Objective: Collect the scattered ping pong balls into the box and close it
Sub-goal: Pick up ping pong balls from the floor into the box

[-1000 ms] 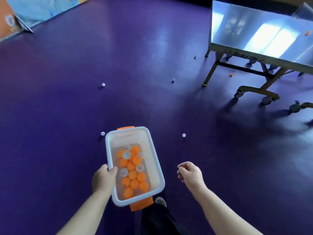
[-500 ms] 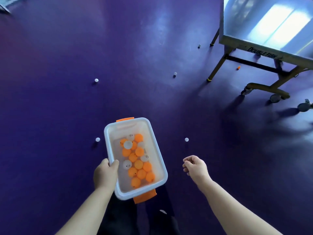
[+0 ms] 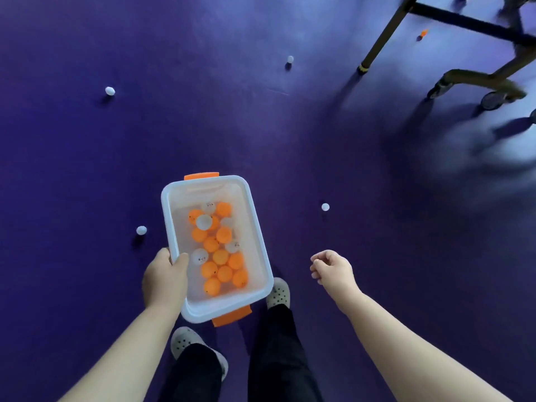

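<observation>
My left hand (image 3: 165,278) grips the left rim of a clear plastic box (image 3: 255,227) with orange latches, lid off, holding several orange and white balls. My right hand (image 3: 333,268) hangs loosely curled and empty to the right of the box. White balls lie on the purple floor: one (image 3: 325,207) just ahead of my right hand, one (image 3: 141,230) close to the box's left side, one (image 3: 110,91) far left, one (image 3: 290,59) farther ahead. An orange ball (image 3: 424,32) lies under the table frame.
The ping pong table's metal legs (image 3: 385,36) and wheeled base (image 3: 493,98) stand at the upper right. My two feet in white perforated clogs (image 3: 278,293) show below the box. No lid is in view.
I have stepped forward and my view has tilted down; the floor balls now lie closer. The box stays held in my left hand, my right hand stays empty.
</observation>
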`<action>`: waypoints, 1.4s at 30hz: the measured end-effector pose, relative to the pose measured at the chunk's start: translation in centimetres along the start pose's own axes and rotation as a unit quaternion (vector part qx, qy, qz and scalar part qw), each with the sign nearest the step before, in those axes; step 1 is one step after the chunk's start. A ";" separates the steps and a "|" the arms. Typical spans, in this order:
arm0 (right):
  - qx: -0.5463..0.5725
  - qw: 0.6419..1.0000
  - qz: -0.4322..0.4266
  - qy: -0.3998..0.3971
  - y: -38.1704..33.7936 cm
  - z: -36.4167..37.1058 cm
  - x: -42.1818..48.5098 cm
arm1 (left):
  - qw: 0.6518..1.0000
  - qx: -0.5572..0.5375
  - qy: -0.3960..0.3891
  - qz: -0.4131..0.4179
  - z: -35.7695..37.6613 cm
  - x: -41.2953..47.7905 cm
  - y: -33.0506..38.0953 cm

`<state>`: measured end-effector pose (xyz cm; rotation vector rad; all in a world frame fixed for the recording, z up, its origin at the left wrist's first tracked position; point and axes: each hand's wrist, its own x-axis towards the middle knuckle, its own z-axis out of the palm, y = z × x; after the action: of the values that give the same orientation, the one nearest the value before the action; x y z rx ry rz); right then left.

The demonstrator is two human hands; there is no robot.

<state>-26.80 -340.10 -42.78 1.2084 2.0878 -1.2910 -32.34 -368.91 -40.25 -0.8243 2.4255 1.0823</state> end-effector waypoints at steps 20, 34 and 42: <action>-0.156 0.978 -0.053 0.130 16.1 7.7 50.1 | 0.993 -0.116 -0.011 0.035 41.2 27.7 -9.6; -0.347 0.923 -0.071 0.149 18.9 8.8 61.9 | 0.987 -0.082 -0.019 0.137 45.9 33.5 -11.0; 0.036 0.910 -0.407 0.078 12.3 15.3 49.4 | 0.991 -0.083 0.005 0.104 45.8 32.3 -13.0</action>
<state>-44.95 -328.15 -91.33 0.4389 2.8289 -1.6390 -44.98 -352.75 -93.98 -0.6368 2.4988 1.3742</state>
